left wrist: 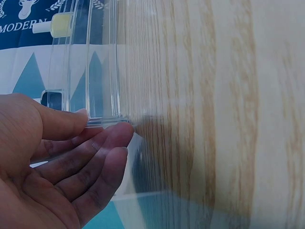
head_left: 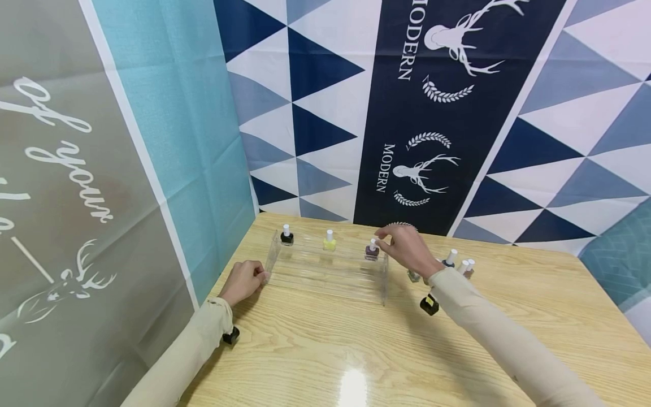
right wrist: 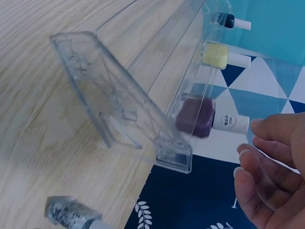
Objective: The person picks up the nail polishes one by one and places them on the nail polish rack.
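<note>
A clear tiered rack [head_left: 325,277] stands on the wooden table. My left hand [head_left: 245,281] grips its left end, thumb on the near side and fingertips behind the edge in the left wrist view. On the top tier, a purple nail polish bottle [right wrist: 195,117] stands at the right, a yellow nail polish bottle [head_left: 329,244] in the middle and a black nail polish bottle [head_left: 287,238] at the left. My right hand [head_left: 405,246] is at the purple bottle's white cap, its fingers loosely bent and not wrapped round it; whether a fingertip touches the cap I cannot tell.
Right of the rack, partly behind my right forearm, stand several more white-capped bottles, among them a dark bottle [head_left: 450,262] and a glittery bottle [right wrist: 69,212]. A patterned cloth [head_left: 325,113] hangs behind the table [head_left: 305,350].
</note>
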A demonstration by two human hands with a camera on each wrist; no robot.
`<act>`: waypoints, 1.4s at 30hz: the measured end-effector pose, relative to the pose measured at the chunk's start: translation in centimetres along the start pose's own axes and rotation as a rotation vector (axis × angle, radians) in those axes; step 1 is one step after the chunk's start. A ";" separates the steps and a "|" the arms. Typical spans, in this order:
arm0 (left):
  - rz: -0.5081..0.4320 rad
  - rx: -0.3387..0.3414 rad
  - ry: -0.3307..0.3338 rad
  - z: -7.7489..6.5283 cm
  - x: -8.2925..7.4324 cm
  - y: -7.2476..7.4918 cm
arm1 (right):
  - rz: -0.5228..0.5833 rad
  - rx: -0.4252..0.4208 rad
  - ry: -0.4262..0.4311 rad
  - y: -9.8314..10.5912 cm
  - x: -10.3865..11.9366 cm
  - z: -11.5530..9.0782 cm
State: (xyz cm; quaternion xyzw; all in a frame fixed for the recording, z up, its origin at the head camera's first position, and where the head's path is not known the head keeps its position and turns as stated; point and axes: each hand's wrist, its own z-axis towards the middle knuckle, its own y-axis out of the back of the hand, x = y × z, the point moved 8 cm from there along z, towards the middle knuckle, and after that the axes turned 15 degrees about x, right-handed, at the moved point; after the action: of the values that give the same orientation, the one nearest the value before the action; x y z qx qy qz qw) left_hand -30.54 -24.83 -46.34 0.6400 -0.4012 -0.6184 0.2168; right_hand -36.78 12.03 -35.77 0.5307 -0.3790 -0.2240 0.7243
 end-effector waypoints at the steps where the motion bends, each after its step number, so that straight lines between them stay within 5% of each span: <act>1: 0.002 0.001 0.001 0.0 0.0 0.0 | 0.001 -0.007 0.000 0.1 -0.1 -0.2; 42: -0.089 0.043 0.032 0.0 0.5 -0.2 | -0.015 -0.014 -0.256 3.1 -10.7 -12.5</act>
State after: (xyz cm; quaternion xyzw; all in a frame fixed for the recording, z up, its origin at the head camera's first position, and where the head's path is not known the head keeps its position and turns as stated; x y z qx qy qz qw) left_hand -30.54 -25.10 -46.75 0.6715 -0.3820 -0.6084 0.1817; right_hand -33.80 28.33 -38.06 0.4954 -0.4629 -0.2981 0.6719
